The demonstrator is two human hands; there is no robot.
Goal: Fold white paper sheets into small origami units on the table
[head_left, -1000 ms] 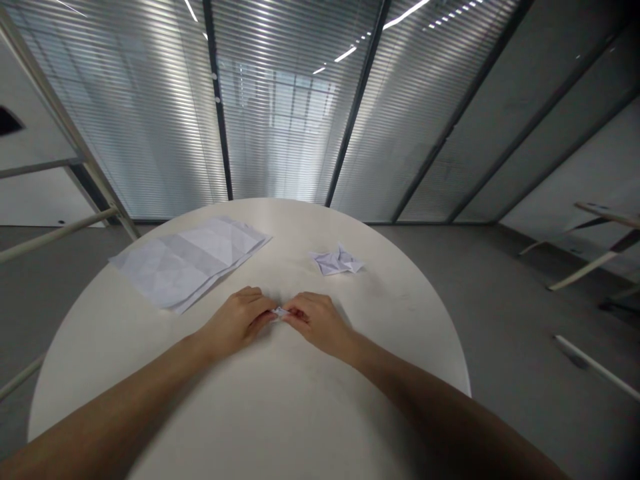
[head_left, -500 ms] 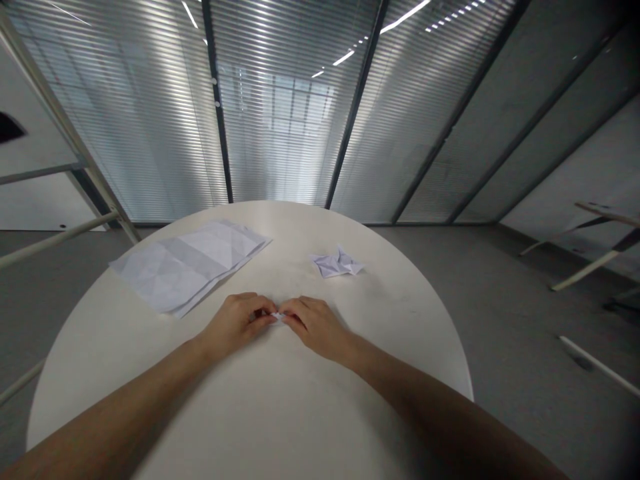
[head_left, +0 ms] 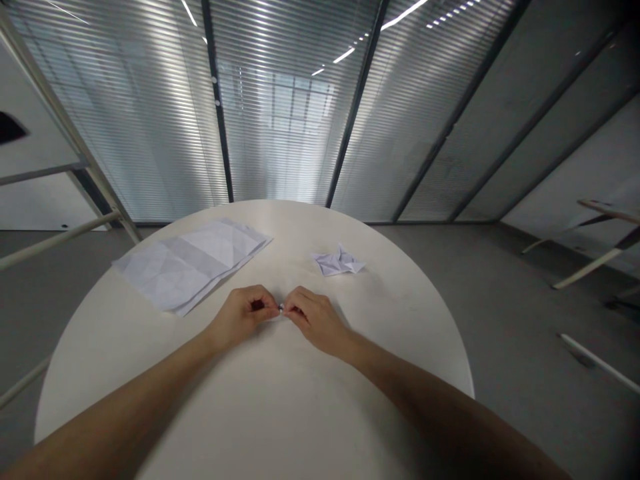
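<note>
Both hands low over the middle of the round white tabletop, forearms coming in from the near edge.

Left hand: fingers curled in, thumb and forefinger tips pressed together on the small paper piece. Knuckles up; the heel of the hand looks to rest on the top, though I cannot say for sure.

Right hand: same pinch from the other side, fingertips meeting the left's at the piece. Remaining fingers bent under.

Small paper piece: white, tiny, mostly hidden by my fingertips. Only a sliver shows between the two hands. Its shape cannot be told. It sits at or just above the surface, about centre, somewhat nearer the far edge than the near one.

Stack of creased sheets: lying flat toward the far-left edge, corners fanned a little, well apart from my left hand.

Folded paper figure: white, pointed flaps, toward the far-right edge, beyond my right hand and not touching it.
</note>
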